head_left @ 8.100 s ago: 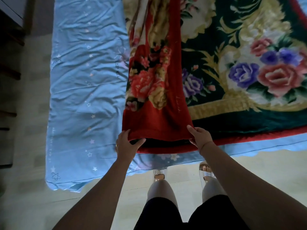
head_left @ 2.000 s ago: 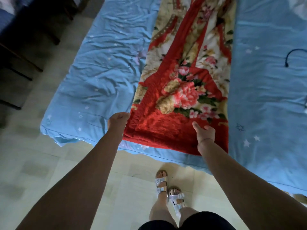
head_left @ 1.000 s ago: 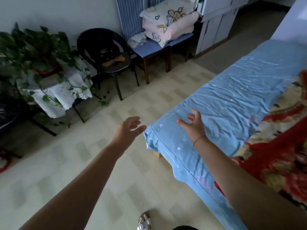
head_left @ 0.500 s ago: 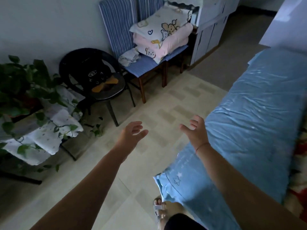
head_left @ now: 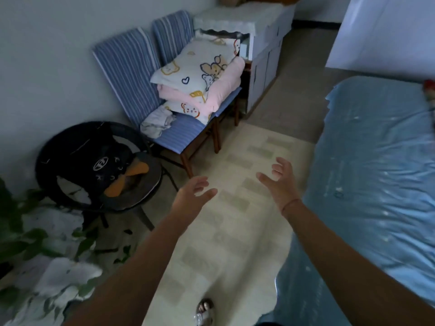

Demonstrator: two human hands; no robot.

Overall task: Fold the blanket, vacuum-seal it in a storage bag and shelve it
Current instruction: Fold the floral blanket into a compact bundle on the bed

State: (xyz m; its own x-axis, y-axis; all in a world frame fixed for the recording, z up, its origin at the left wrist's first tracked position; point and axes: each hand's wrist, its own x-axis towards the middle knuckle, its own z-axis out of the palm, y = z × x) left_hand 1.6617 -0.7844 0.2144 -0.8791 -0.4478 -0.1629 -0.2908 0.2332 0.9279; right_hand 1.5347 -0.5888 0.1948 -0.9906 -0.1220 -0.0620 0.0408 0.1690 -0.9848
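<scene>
Both my hands hang in the air over the pale floor, holding nothing. My left hand (head_left: 191,192) has its fingers relaxed and spread. My right hand (head_left: 280,182) is also spread, palm turned inward, a thin red cord at the wrist. The bed with its light blue sheet (head_left: 376,184) lies along my right side. Only a tiny red and floral corner of the blanket (head_left: 429,90) shows at the far right edge; the rest of it is out of view.
Two blue striped chairs (head_left: 131,74) stand against the wall, one bearing stacked pink and cartoon-print bedding (head_left: 202,76). A round black chair (head_left: 94,165) is to the left, leafy plants (head_left: 35,243) at lower left, a pale cabinet (head_left: 263,43) behind. Tiled floor (head_left: 223,231) runs between bed and chairs.
Both hands let go of the folded blanket's end, and my view swung left from the bed toward the chairs. The hands have stayed empty and spread, and the chairs look nearer.
</scene>
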